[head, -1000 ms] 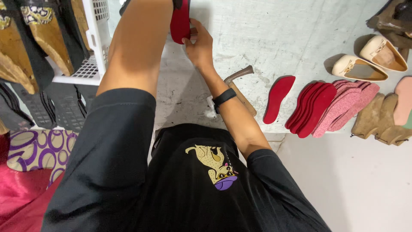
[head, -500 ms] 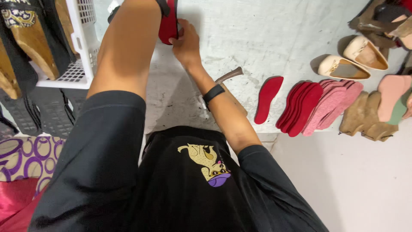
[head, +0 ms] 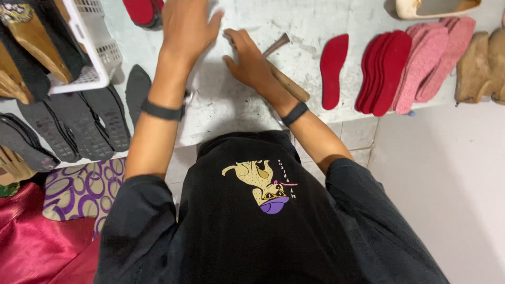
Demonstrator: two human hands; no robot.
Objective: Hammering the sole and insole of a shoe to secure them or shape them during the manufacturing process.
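Both hands have let go of the red shoe [head: 143, 10]; it now lies at the bench's [head: 221, 105] far edge, just beside the white basket [head: 97, 52]. Left hand [head: 187, 23] hovers near it, fingers spread and empty. Right hand [head: 247, 58] has dropped to the hammer [head: 286, 79] mid-bench, fingers loosely apart on it, not clamped, so handling looks done and tool work is up.

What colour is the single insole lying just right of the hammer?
Red. The insole lies flat on the table, beside the hammer; the head view shows it clearly.
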